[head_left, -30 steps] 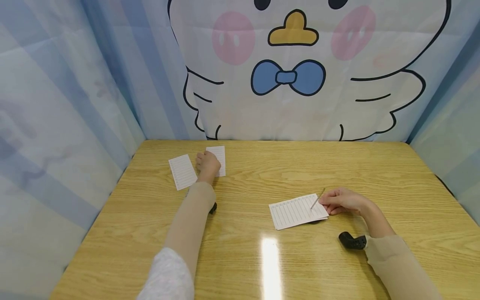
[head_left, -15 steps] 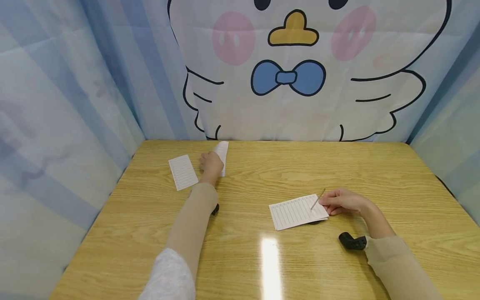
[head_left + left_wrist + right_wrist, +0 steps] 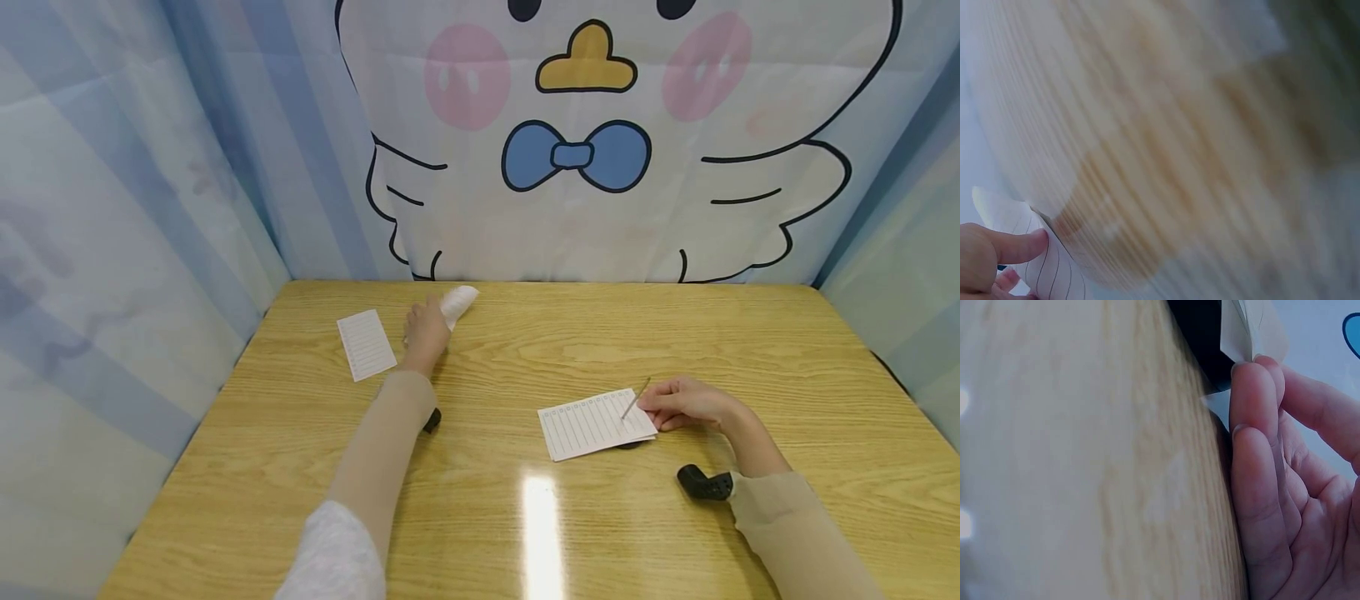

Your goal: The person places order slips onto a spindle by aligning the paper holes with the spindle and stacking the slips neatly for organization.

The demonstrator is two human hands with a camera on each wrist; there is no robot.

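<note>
At the back left, my left hand (image 3: 427, 327) holds a lined paper sheet (image 3: 460, 303) that curls up off the table. In the left wrist view, the thumb (image 3: 1025, 245) presses on the lined face of this sheet (image 3: 1054, 269), with other fingers behind it. To the right, my right hand (image 3: 688, 400) pinches the right edge of a few lined sheets (image 3: 588, 426). A thin spike (image 3: 638, 394) stands up through these sheets, and part of a black base (image 3: 632, 444) shows beneath them. The pinched paper edges (image 3: 1236, 337) appear at the fingertips in the right wrist view.
Another lined sheet (image 3: 366, 344) lies flat left of my left hand. Black wrist devices stick out from both sleeves, the right one (image 3: 703, 482) close to the wooden table (image 3: 600, 533). A printed curtain (image 3: 570, 233) stands behind the table's back edge.
The back left sheet, earlier flat on the table, has been lifted and curled to the right by my left hand. My right hand and the spiked sheets have stayed in place.
</note>
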